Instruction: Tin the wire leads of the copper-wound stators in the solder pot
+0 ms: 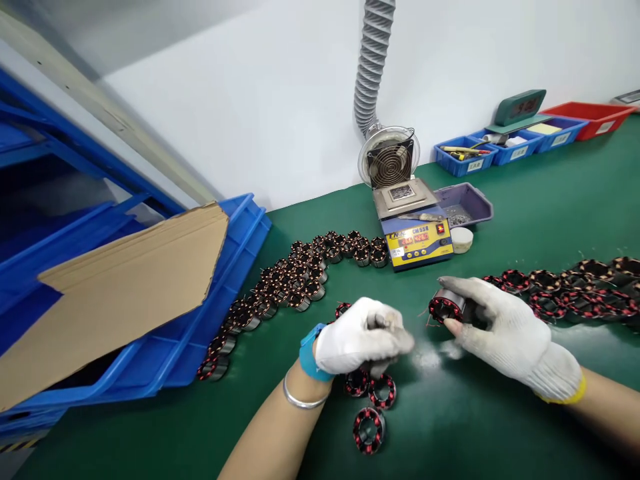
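My right hand (493, 320), in a white glove with dirty fingertips, grips a red-and-black wound ring (446, 307) between thumb and fingers; thin wires stick out on its left. Left of it, my left hand (365, 337), gloved too, has its fingers curled together; whatever they may hold is too small or hidden to name. Below my left hand several red wound rings lie on the green table, the nearest one (369, 431) set apart. Another ring (343, 309) is partly hidden behind my left hand.
Copper-coloured rings (295, 270) stand in a long group at left, red ones (585, 300) at right. A yellow-fronted solder pot (420, 245) stands behind my hands, near a purple tray (483, 203) and a round white container (461, 240). Blue bins (175, 367) with cardboard (145, 287) flank the left.
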Motion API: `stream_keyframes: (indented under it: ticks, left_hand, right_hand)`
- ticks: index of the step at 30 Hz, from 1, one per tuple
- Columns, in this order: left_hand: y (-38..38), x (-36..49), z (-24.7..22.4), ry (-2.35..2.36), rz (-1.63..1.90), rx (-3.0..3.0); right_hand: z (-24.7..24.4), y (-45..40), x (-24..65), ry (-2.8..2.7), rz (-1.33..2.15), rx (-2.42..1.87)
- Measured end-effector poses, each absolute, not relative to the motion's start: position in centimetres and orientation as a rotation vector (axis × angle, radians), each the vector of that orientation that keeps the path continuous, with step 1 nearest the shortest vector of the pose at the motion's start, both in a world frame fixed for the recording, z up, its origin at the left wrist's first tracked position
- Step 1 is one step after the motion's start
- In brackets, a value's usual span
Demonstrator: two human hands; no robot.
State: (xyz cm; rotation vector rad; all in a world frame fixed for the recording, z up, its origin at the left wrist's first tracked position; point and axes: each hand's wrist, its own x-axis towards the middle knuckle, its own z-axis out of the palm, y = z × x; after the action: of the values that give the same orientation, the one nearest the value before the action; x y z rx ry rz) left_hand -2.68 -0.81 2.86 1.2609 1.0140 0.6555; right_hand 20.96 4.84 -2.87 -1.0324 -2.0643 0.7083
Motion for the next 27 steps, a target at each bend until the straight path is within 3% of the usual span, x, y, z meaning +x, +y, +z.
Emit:
stream_keyframes:
  ticks: [7,12,17,27]
  left_hand:
    - [-0.5,1.8,0.1,1.352,0.918,1.384]
    - [-2.8,1.1,2.9,1.182,1.044,1.207]
    - [-2.7,-0.5,3.5,1.246,1.432,1.174]
    - [0.3,0.3,-0.8,1.522,1.076,1.447]
  right_hand:
    - [-2.7,4.6,20.9,-2.077,0.688,-0.993]
    - [-2.4,4.7,21.0,-2.048,0.667,-1.002]
    - [-2.4,4.8,20.8,-1.99,0.702,-1.059]
    - [-2.2,6.0,20.8,-1.884,0.832,-1.157]
